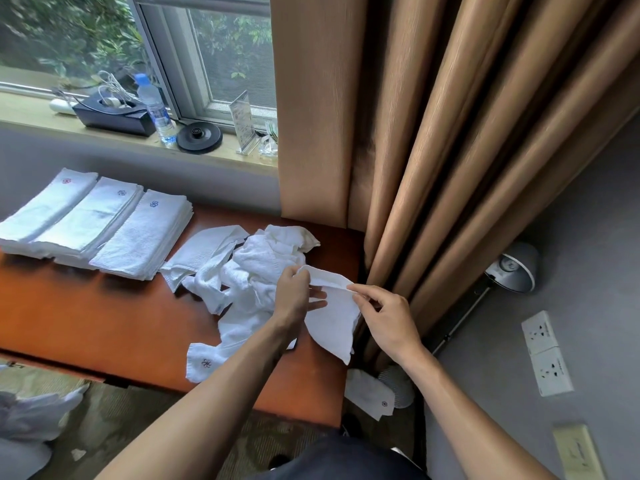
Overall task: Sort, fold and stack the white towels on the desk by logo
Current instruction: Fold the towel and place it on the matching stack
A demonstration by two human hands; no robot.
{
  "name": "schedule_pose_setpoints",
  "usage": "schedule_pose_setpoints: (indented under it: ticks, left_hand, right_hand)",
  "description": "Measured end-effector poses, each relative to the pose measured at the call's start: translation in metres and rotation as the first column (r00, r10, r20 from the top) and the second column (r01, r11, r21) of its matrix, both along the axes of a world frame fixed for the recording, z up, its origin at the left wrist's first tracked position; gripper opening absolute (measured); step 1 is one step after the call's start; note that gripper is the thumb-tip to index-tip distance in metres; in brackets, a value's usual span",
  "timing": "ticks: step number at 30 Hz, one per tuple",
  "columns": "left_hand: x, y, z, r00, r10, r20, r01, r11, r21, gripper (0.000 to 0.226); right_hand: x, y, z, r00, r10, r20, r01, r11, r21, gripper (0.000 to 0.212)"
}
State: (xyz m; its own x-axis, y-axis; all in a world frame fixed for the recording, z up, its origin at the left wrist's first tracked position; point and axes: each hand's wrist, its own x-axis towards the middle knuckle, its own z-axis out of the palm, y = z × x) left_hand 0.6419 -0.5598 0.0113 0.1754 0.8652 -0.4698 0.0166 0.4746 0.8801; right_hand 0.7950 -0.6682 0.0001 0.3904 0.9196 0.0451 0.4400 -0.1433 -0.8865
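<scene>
Left hand (294, 292) and right hand (384, 317) each pinched the top edge of one white towel (334, 320) between thumb and fingers. It hung over the right end of the desk (104, 313), just beside the loose towel pile (256, 268). Three folded stacks (90, 220) lay side by side at the desk's left end, logos up.

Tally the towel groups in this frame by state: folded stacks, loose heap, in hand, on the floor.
Folded stacks on the desk: 3 (red-logo stack, middle stack, blue-logo stack)
Loose heap: 1
Held towel, pinched by left hand and right hand: 1
Floor towel: 1
Total: 6
</scene>
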Motion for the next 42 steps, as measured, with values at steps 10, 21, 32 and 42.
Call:
schedule_pose_setpoints:
  ticks: [10,21,32,42]
  left_hand:
    - [-0.004,-0.001,-0.006,0.942,-0.105,-0.318,0.199,0.939,0.28,0.021]
    - [-0.002,0.004,0.011,0.865,-0.431,-0.257,0.502,0.759,0.415,0.01]
    - [-0.012,0.015,0.034,0.876,-0.384,-0.293,0.483,0.683,0.548,0.006]
    - [-0.042,0.019,-0.021,0.654,-0.61,-0.448,0.742,0.632,0.222,0.028]
  right_hand:
    - [0.018,0.003,0.01,1.0,-0.013,-0.002,0.013,0.999,-0.032,0.029]
    - [0.04,-0.004,0.016,0.997,-0.008,0.074,0.016,0.994,-0.107,0.034]
    - [0.006,0.039,0.058,0.967,0.223,0.127,-0.211,0.972,-0.098,0.015]
    - [0.021,0.041,0.07,0.992,0.092,0.086,-0.089,0.995,-0.039,0.011]
